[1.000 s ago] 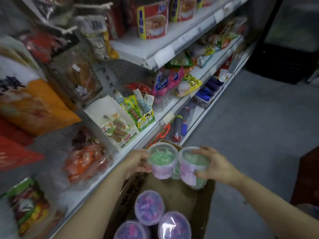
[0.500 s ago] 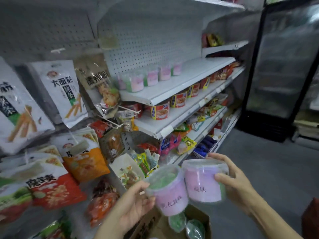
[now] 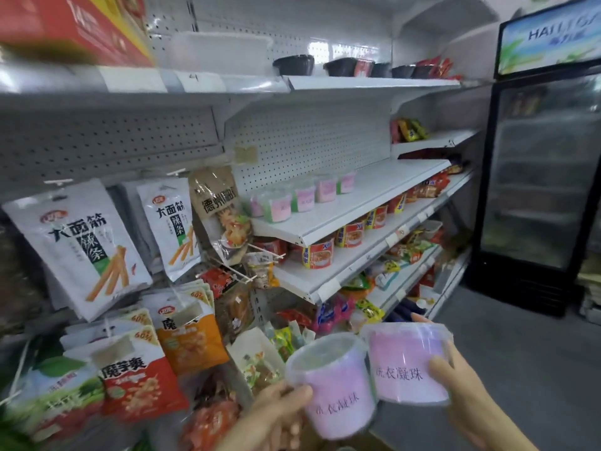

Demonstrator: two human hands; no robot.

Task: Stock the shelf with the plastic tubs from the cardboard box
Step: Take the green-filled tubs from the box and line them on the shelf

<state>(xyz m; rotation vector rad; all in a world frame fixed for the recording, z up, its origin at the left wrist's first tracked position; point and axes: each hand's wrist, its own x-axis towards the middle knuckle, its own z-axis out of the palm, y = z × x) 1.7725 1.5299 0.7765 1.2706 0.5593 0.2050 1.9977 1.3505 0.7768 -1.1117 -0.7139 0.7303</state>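
Head view shows the left hand [image 3: 279,410] and right hand [image 3: 455,379] each clasping a lidded pink-labelled clear plastic tub [image 3: 335,382] [image 3: 408,362], side by side, likely carried toward the half-filled white metal shelf [image 3: 374,193] above and ahead of them.

Two tubs in hand, five on the shelf

We count two pink-labelled plastic tubs held up, one [image 3: 338,385] in our left hand [image 3: 279,415] and one [image 3: 408,366] in our right hand [image 3: 461,382]. Five more tubs [image 3: 300,196] stand in a row on the white shelf [image 3: 367,196]. Two white snack bags [image 3: 81,245] hang at left.
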